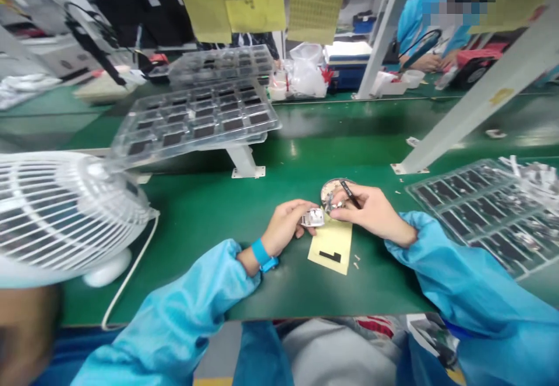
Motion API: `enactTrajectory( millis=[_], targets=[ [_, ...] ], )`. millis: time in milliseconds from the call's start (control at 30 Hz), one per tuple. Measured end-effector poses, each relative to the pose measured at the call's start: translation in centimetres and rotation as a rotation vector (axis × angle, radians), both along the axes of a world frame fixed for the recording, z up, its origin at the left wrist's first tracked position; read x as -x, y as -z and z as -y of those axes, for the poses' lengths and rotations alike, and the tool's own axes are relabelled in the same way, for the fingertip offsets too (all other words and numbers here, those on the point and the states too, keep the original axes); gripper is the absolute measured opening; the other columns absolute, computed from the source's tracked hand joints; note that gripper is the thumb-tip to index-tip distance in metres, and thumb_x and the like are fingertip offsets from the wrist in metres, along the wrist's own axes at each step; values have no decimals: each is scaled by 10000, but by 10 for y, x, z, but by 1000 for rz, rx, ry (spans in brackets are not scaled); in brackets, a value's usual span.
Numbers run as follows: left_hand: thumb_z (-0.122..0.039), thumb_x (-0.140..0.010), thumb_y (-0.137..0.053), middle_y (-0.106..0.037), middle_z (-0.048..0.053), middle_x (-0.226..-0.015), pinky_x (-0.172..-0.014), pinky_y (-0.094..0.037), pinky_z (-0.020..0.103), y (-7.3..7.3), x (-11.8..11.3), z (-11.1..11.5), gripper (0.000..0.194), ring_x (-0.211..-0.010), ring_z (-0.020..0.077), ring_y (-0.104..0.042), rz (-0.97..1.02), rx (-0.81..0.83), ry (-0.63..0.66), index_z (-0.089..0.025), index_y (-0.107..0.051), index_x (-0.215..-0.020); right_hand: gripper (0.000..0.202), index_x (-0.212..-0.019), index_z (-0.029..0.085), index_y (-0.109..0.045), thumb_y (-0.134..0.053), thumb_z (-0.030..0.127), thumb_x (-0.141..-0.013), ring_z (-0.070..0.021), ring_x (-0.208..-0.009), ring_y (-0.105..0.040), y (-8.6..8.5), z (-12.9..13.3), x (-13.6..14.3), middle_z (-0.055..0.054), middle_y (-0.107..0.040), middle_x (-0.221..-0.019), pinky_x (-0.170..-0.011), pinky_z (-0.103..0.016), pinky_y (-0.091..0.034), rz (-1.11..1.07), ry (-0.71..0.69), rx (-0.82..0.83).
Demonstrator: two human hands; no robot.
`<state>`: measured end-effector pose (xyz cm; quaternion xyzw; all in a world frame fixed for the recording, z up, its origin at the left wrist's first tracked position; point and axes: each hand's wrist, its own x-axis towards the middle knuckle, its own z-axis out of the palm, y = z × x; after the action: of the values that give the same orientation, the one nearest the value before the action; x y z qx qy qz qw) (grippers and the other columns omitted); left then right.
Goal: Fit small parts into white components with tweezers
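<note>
My left hand is closed around a small white plastic housing, which shows between thumb and fingers. My right hand grips slim black tweezers with pale lettering; their tips cannot be made out. Its fingertips are over a round dish of small pale parts, just right of the housing. Below both hands a yellow paper sheet lies on the bench, with a black L-shaped piece on it. A few tiny pale bits lie beside the sheet.
A white fan stands at the left, its cable running along the bench. Clear trays sit on a raised stand behind. Another parts tray lies at the right. Slanted metal posts rise behind; a co-worker sits across.
</note>
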<state>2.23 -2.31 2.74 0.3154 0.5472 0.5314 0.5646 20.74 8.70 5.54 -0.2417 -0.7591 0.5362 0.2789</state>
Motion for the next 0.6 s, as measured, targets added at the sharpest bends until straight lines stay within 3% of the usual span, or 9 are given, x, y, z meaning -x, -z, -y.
enactTrajectory(
  millis=[100, 267, 467, 600],
  targets=[
    [-329, -864, -589, -731, 87, -777, -382, -335, 166, 0, 1, -1, 282, -555, 142, -691, 21, 9, -24, -105, -704, -989, 233, -914, 201, -781, -774, 417, -826, -235, -928, -696, 16, 3, -5, -59, -753, -981, -859, -363, -558, 15, 61, 63],
    [-253, -817, -632, -746, 95, -834, -406, -365, 171, 1, 0, 0, 271, -600, 152, -710, 16, -11, -23, -98, -696, -1030, 384, -1077, 204, -775, -840, 409, -759, -238, -908, -713, 21, 6, -14, -68, -760, -1034, -848, -370, -580, 10, 158, 156],
    [-253, -784, -728, -761, 119, -931, -459, -418, 176, 4, -2, 3, 380, -727, 183, -738, -31, -100, -18, -103, -670, -1129, 331, -866, 165, -795, -870, 445, -706, -187, -714, -664, 21, 10, -13, -58, -749, -827, -670, -305, -538, 131, 111, 218],
    [-249, -802, -718, -765, 124, -941, -475, -431, 179, 6, -2, 4, 376, -747, 188, -741, -36, -105, -12, -103, -673, -1145, 322, -875, 156, -787, -870, 422, -714, -138, -660, -611, 18, 14, -10, -44, -723, -798, -590, -254, -484, 92, 120, 370]
  ],
)
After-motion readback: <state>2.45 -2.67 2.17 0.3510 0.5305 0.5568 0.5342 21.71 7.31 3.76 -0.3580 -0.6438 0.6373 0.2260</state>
